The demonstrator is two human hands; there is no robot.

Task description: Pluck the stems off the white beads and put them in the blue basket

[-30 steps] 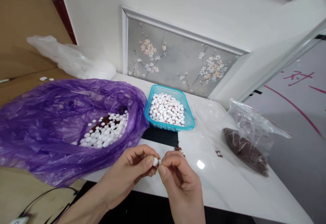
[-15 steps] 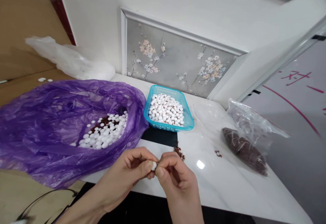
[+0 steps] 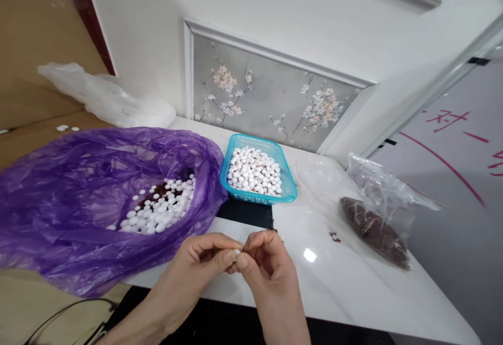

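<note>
Between the fingertips of my left hand (image 3: pixel 196 271) is a small white ball (image 3: pixel 237 252), mostly covered by the fingers. My right hand (image 3: pixel 273 277) is closed in a pinch against the same ball; whether it also holds something tiny is hidden. Just behind the hands lie small brown star-shaped bits (image 3: pixel 275 228), partly covered by the right hand. A blue plastic basket (image 3: pixel 291 190) beyond them is filled with white balls (image 3: pixel 254 171) mixed with brown bits. To the left, an open purple plastic bag (image 3: pixel 70 193) holds loose white balls (image 3: pixel 157 216) and brown bits.
A clear zip bag of brown pieces (image 3: pixel 375 232) lies on the white marbled table (image 3: pixel 322 282) at right, near a few brown bits (image 3: pixel 335 237). A black flat piece (image 3: pixel 245 212) lies before the basket. White plastic (image 3: pixel 118 104) and a floral panel (image 3: pixel 267 83) stand behind.
My right fingertips have closed further over the white ball, so less of it shows. The right hand has shifted slightly left. The camera view has moved a little.
</note>
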